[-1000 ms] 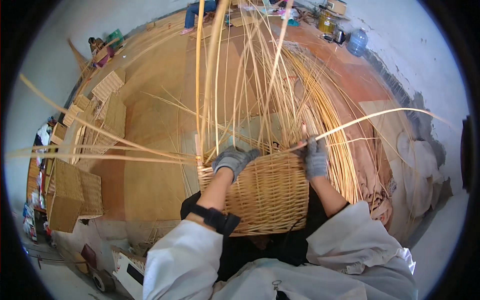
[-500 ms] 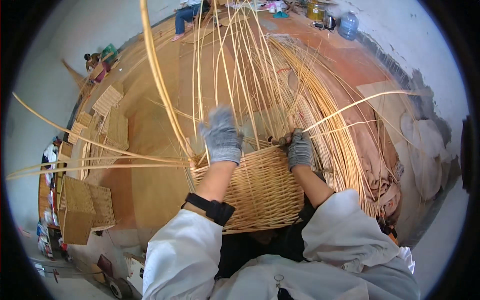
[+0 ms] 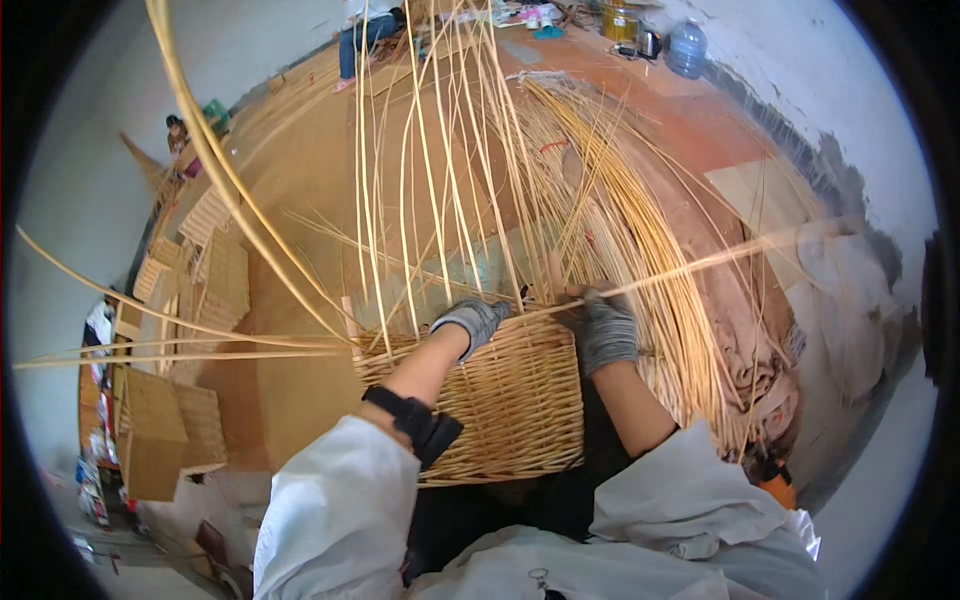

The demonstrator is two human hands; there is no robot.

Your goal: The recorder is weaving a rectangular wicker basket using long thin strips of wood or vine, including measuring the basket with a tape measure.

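Observation:
A partly woven wicker basket (image 3: 500,410) rests upright against my lap, tall pale stakes (image 3: 437,170) rising from its upper edge. My left hand (image 3: 474,322), in a grey knit glove, is closed over the rim near the middle, its fingertips partly hidden behind the weave. At the rim's right corner my gloved right hand (image 3: 606,330) pinches a wicker rod (image 3: 690,268) that stretches off to the right. Several long loose rods (image 3: 190,355) stick out from the left corner, and a thick pair (image 3: 215,160) curves up and away from there.
A large bundle of loose wicker rods (image 3: 640,200) lies on the floor to the right, beside crumpled brown cloth (image 3: 745,345). Woven baskets (image 3: 165,430) stand along the left. Farther off are a seated person (image 3: 362,45), a blue water jug (image 3: 686,50) and a kettle (image 3: 649,44).
My left hand has come down from a blurred, raised position among the stakes onto the rim. The rod at my right hand has swung. The basket and the thick rods have shifted left in view.

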